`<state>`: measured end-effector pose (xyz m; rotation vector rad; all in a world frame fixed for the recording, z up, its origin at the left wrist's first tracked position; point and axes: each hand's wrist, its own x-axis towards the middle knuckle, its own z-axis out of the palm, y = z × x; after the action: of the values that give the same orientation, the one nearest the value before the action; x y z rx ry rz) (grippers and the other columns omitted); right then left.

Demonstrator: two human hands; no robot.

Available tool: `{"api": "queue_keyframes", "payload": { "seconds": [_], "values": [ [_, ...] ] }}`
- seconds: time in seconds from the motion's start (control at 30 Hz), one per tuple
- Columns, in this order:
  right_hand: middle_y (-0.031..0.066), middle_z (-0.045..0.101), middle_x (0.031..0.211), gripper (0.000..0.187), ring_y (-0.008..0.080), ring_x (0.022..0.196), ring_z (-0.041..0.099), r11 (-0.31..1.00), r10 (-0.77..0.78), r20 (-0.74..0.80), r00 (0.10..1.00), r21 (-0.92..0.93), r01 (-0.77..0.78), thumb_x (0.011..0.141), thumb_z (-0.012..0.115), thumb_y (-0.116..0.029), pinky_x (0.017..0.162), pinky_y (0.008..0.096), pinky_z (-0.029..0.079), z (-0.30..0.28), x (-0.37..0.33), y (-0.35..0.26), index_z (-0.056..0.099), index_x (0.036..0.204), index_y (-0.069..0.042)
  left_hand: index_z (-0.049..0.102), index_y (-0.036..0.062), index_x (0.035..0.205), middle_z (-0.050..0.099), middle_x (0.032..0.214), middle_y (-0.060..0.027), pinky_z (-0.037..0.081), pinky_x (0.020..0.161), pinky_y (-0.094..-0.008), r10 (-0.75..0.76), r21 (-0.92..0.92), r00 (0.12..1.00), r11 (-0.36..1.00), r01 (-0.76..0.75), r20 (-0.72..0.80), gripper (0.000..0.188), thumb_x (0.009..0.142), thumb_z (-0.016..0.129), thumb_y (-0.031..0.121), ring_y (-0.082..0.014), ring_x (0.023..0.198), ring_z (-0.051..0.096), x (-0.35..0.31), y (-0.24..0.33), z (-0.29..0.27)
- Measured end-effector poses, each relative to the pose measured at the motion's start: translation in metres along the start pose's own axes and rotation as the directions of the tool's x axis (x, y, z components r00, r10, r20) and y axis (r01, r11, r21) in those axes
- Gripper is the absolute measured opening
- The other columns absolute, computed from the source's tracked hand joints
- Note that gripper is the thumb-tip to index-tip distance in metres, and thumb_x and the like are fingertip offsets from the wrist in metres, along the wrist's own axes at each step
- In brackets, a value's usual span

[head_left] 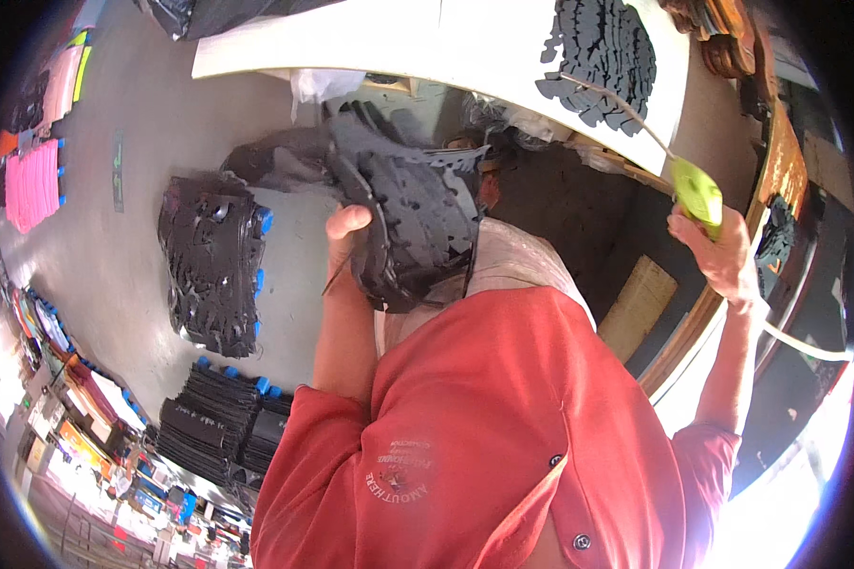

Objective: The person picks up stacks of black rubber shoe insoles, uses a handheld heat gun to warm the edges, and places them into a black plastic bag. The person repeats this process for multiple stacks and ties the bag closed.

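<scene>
My left hand is closed on the edge of a bent black sheet full of cut-out gaps, held in front of my body; its upper part is blurred. Out to the right, my right hand is wrapped round the lime-green handle of what looks like an air blow gun. Its long thin nozzle reaches over the white tabletop. Beneath the nozzle tip lies a flat layer of dark cut pieces, with narrow gaps between them. A pale hose shows below my right wrist.
On the floor to the left stand a stack of black cut sheets and, nearer, more black stacks with blue bits at their edges. A pink stack is farther left. Clear plastic hangs under the table edge.
</scene>
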<state>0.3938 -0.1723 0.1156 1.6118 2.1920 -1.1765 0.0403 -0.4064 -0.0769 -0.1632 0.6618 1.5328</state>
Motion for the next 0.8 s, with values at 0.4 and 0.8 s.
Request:
{"api": "queue_keyframes", "payload": {
  "seconds": [0.4,0.8],
  "values": [
    [0.0161,0.070,0.125,0.064,0.0293,0.119,0.066,0.880,-0.405,0.031,0.914,0.286,0.380,0.093,0.078,-0.037,0.102,0.0412,0.052,0.122,0.056,0.010,0.057,0.142,0.000,0.061,-0.0030,0.137,0.072,0.120,-0.0179,0.060,0.089,-0.0498,0.211,0.010,0.927,0.974,-0.226,0.311,0.102,0.080,0.057,0.082,-0.0341,0.097,0.072,0.012,0.008,-0.036],
    [0.0095,0.073,0.100,0.029,0.0152,0.090,0.068,0.615,-0.335,0.223,0.916,0.788,0.033,0.102,0.069,-0.029,0.081,0.0329,0.053,0.179,0.060,-0.044,0.075,0.103,-0.001,0.049,-0.0014,0.149,0.060,0.143,-0.0166,0.043,0.115,-0.0491,0.067,0.037,0.825,0.994,-0.105,0.561,0.079,0.101,0.052,0.061,-0.0266,0.131,0.059,0.019,0.026,-0.072]
  ]
}}
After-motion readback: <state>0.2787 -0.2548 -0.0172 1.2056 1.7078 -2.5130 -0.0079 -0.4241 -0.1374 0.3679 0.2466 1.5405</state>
